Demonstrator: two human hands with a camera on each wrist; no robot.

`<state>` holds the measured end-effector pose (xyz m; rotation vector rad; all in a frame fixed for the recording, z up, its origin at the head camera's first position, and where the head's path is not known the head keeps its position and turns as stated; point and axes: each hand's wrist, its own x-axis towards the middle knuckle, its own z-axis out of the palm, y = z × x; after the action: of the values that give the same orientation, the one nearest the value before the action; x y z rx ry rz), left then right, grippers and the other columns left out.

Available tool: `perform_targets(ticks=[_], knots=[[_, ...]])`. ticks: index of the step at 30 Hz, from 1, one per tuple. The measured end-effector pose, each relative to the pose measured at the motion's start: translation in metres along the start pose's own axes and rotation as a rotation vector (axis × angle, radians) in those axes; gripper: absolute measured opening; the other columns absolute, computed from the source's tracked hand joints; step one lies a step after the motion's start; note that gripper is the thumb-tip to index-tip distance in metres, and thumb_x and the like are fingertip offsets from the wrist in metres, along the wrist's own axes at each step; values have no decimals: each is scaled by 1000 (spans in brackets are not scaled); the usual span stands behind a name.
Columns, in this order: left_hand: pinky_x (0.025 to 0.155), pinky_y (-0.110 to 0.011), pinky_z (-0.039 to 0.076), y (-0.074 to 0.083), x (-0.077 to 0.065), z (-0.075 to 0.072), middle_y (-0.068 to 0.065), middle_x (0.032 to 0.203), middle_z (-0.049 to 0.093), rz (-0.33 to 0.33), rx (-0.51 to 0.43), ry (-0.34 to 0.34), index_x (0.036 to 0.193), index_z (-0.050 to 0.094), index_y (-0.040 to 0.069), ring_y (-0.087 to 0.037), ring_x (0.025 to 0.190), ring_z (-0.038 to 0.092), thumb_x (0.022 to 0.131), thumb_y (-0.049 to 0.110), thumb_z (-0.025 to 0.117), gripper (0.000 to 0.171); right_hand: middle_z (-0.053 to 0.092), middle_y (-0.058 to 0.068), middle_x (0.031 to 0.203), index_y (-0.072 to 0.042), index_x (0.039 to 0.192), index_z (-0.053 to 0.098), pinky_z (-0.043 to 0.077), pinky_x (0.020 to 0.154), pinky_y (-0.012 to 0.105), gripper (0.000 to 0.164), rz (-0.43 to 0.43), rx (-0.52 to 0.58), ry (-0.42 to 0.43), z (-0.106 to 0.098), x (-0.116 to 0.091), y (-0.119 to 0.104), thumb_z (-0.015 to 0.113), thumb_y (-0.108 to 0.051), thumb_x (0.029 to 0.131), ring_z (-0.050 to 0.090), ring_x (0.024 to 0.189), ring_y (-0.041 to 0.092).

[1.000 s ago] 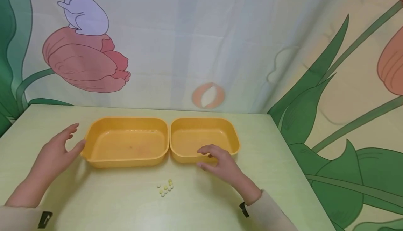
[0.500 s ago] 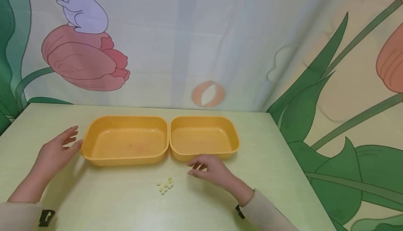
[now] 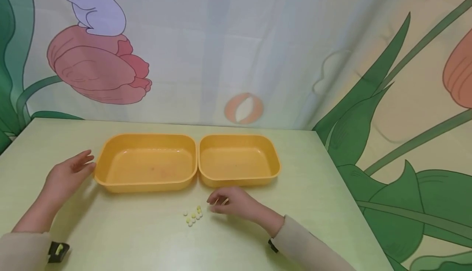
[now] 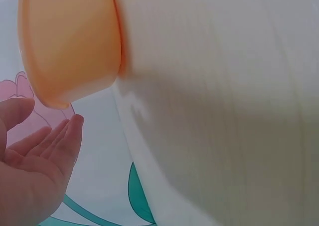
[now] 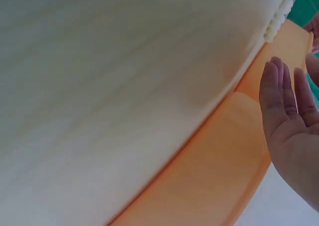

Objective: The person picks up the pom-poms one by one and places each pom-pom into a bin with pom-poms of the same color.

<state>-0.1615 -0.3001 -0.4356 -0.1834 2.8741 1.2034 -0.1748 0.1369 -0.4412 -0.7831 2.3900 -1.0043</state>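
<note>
Several small round beads [image 3: 193, 216], pale yellow and white, lie in a loose cluster on the table. Just right of them hovers my right hand [image 3: 236, 203], fingers loosely bent, nothing held. The right wrist view shows the same hand [image 5: 294, 116] with its fingers apart from the beads [image 5: 278, 21]. At the left end of the larger yellow-orange tub [image 3: 145, 187] is my left hand [image 3: 66, 178], its thumb by the rim; whether it touches cannot be told. In the left wrist view its fingers [image 4: 67, 141] are relaxed and hold nothing.
A smaller yellow-orange tub [image 3: 239, 182] stands against the larger one's right side. Both are on the pale green table [image 3: 140, 234], behind the beads. A printed curtain [image 3: 177, 58] hangs along the table's back edge.
My right hand has moved left and nearer from over the smaller tub's front rim to beside the beads. My left hand has stayed by the larger tub, its fingers drawing slightly together.
</note>
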Motion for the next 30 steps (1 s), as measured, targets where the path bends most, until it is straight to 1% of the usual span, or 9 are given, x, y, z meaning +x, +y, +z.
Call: perform_targets(ticks=[6,11,14,16,18,19,21,24,30], knots=[[101,-50,54,-1,2,0,-37,156,35,-44,-55,-56,160,19,-6,-59,139,39,111,36,39,67,77,7,109,-7,108,75,56,83,14,16,20,6,-72,6,9,3,75,-11,93,69,94,10],[100,-43,54,-3,5,0,-35,159,30,-73,-107,-95,161,14,-5,-56,142,36,112,36,37,67,78,7,104,-7,105,76,55,80,12,13,24,5,-112,12,16,6,75,-8,92,67,89,4],[90,-23,61,-5,6,1,-36,158,31,-73,-121,-95,160,16,-5,-52,141,41,112,34,37,66,78,7,102,-7,103,76,55,77,11,11,31,9,-115,15,19,5,75,-7,92,66,87,3],[79,-7,58,-6,6,1,-36,157,32,-77,-134,-94,160,17,-6,-38,135,57,112,33,39,66,78,7,102,-7,102,76,55,75,11,11,38,8,-113,16,20,4,75,-6,91,65,86,2],[74,0,54,-7,7,2,-36,156,32,-81,-159,-98,159,18,-7,-9,118,68,112,32,39,65,78,7,101,-7,101,76,55,74,10,10,42,3,-113,17,21,4,76,-6,91,64,85,1],[73,0,54,-7,8,2,-37,156,31,-84,-177,-102,159,18,-7,5,109,67,112,31,39,64,78,6,101,-7,101,77,54,74,10,10,42,-4,-114,18,22,4,76,-6,91,63,84,0],[72,0,54,-9,8,2,-37,155,31,-85,-201,-104,159,19,-8,28,88,49,111,29,40,63,78,6,101,-7,101,77,54,75,10,11,36,-19,-114,19,23,4,76,-6,91,62,83,-2],[72,-1,54,-9,9,3,-38,155,29,-81,-228,-106,158,18,-10,35,79,36,112,25,40,62,78,5,101,-8,102,77,53,76,10,12,20,-43,-116,19,24,4,76,-6,91,59,81,-3],[74,-3,56,-7,9,4,-37,156,31,-98,-221,-99,158,19,-8,30,83,42,112,27,40,62,77,4,101,-8,103,78,51,77,10,12,-18,-102,-114,21,25,2,76,-7,91,57,81,-6]])
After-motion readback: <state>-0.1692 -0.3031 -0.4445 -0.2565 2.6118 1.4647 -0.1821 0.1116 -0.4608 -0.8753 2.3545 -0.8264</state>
